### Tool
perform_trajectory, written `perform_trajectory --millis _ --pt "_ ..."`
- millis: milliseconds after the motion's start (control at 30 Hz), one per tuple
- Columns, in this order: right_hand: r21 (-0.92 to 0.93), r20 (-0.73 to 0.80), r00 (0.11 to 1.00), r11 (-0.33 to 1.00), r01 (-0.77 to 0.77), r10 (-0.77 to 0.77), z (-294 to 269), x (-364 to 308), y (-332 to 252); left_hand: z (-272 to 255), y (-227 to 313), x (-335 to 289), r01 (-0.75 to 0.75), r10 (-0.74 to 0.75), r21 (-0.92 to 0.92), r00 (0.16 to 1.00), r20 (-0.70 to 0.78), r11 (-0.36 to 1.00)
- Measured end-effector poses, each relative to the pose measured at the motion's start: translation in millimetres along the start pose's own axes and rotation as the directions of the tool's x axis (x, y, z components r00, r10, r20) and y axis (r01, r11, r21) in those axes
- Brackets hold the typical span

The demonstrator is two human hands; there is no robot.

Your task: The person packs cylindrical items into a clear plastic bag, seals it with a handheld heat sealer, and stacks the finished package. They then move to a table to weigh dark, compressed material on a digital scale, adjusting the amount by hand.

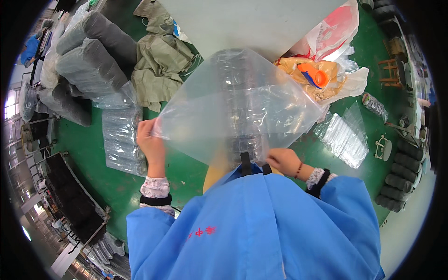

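Observation:
A large clear plastic bag (196, 112) is spread wide in front of me. My left hand (150, 140) pinches its left edge. Through the film shows a long row of dark, rounded items (240, 100), running from the pale surface toward my body; whether they lie inside the bag or beneath it I cannot tell. My right hand (284, 162) is closed beside the near end of that row, close to the front of my blue jacket (261, 219). What its fingers hold, if anything, is hidden.
A pale tabletop (228, 23) lies ahead. Left of it are olive-green cloth (161, 60), big wrapped grey rolls (91, 65) and a wrapped bundle (122, 140) on the green floor. To the right sit an orange tape dispenser (315, 77), a flat plastic stack (343, 137) and a stool (383, 148).

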State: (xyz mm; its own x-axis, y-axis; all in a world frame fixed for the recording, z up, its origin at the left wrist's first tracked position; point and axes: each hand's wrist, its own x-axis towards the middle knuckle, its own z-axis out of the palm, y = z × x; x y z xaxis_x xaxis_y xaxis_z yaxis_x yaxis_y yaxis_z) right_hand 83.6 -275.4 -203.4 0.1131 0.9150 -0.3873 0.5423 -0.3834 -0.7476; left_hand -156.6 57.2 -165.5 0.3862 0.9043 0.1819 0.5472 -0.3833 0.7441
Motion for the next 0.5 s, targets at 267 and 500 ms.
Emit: perform_trajectory --millis 267,500 --pt "0.666 -0.503 0.706 0.744 -0.05 0.498 -42.5 -22.3 122.8 12.2 1.5 1.6 0.146 -0.146 -0.111 0.989 0.012 0.983" --pt "0.298 -0.677 0.649 0.935 -0.192 0.348 -120.2 9.8 102.5 3.1 -19.1 12.2 0.125 -0.168 0.356 0.981 0.092 0.926"
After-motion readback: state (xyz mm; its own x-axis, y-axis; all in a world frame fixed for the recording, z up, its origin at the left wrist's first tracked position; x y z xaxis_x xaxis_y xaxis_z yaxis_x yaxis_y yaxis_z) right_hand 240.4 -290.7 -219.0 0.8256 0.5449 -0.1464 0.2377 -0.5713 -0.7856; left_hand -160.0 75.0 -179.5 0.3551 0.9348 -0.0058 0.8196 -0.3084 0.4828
